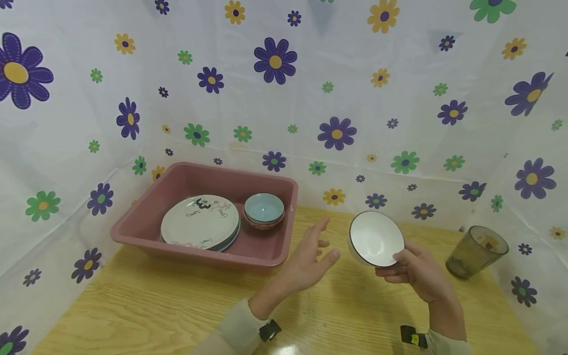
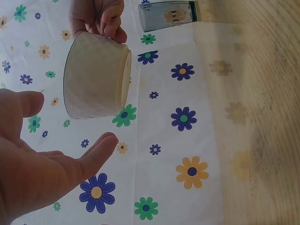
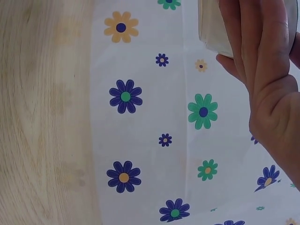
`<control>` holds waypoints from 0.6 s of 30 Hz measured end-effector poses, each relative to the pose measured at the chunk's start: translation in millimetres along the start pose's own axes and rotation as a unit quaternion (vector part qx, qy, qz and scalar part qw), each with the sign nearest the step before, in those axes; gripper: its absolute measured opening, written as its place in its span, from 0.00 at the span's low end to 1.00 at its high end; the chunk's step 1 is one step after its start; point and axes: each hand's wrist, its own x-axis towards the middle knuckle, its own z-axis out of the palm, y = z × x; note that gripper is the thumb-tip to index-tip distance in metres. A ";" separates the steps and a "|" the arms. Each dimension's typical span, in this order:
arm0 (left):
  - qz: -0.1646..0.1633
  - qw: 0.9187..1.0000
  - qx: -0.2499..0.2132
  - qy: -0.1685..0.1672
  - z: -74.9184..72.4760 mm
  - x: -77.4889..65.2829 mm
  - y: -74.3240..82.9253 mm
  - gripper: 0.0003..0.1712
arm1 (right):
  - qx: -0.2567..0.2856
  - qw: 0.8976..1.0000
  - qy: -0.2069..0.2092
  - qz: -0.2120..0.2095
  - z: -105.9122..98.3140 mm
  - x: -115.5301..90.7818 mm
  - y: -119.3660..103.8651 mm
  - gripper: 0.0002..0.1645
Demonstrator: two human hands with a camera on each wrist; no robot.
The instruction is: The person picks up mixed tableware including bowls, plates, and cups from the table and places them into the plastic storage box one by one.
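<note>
A white bowl [image 1: 377, 239] with a dark rim is held up above the table, tilted so its inside shows in the head view. My right hand [image 1: 419, 270] grips it at the lower right edge, thumb over the rim and fingers beneath. To the left of the bowl, my left hand [image 1: 306, 259] hovers with fingers extended, apart from it. The left wrist view shows the bowl's pale outer side [image 2: 96, 77] beyond the left thumb and fingers. In the right wrist view the right hand's fingers [image 3: 262, 42] lie along the bowl, which is partly cut off.
A pink basin [image 1: 201, 256] on the left holds stacked plates [image 1: 199, 222] and small bowls, a light blue one [image 1: 264, 208] on top. A tinted glass [image 1: 477, 251] stands at the right on the wooden table [image 1: 146, 305]. Flowered sheeting [image 1: 275, 103] hangs behind and at both sides.
</note>
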 end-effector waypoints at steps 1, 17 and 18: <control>0.002 1.000 0.002 -0.001 0.3 -0.1 -0.3 0.41 | -0.001 1.000 -0.004 -0.001 0.4 0.0 0.0 0.38; 0.008 1.000 -0.009 -0.029 1.9 -2.8 1.9 0.40 | -0.019 0.997 -0.073 -0.016 7.2 -2.0 -0.3 0.38; 0.007 0.999 -0.012 -0.030 2.1 -3.0 2.2 0.40 | -0.027 0.997 -0.073 -0.015 8.3 -1.9 -0.8 0.38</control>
